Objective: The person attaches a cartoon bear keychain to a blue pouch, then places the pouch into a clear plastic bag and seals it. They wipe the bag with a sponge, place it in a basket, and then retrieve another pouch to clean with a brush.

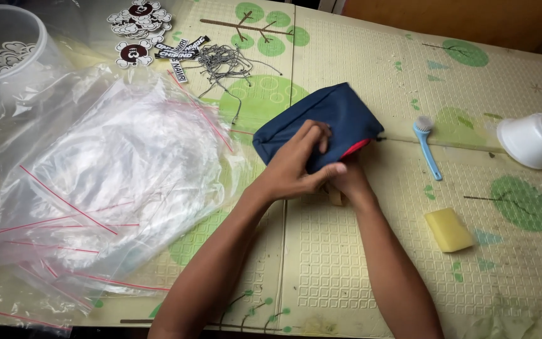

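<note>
Far left, a clear round plastic tub (4, 47) sat at the mat's corner w/ a cloud-shaped sticker inside, and next to it a big heap of clear zip bags with red seal strips (89, 182) covered most of the left side. Top centre: a cluster of black-and-white cut-out stickers (142, 28) and, just right of them, a tangle of thin metal ball chains (224, 63), all lying loose on the cream foam mat with green tree prints (321, 263). Then the action, mid-frame: the navy blue fabric pouch with red lining (327, 122) lay tilted on the mat, near the mat's seam. The left hand (296, 166) was closed over its lower edge, fingers on top, thumb underneath, gripping the cloth. The right hand (349, 182) was tucked below the pouch, mostly hidden by the left hand; it looked curled round the red-lined edge, and a small tan strip poked out beneath it, though I couldn't tell for sure what it pinched. My read: they were working the pouch's open end or its pull tab, prob. mid-handling; a next move would need both hands steady on that edge. Right of that, well apart: a light blue brush with white bristles (426, 147), a yellow sponge block (448, 230), and at the far right a white plastic cup on its side (534, 139).
</note>
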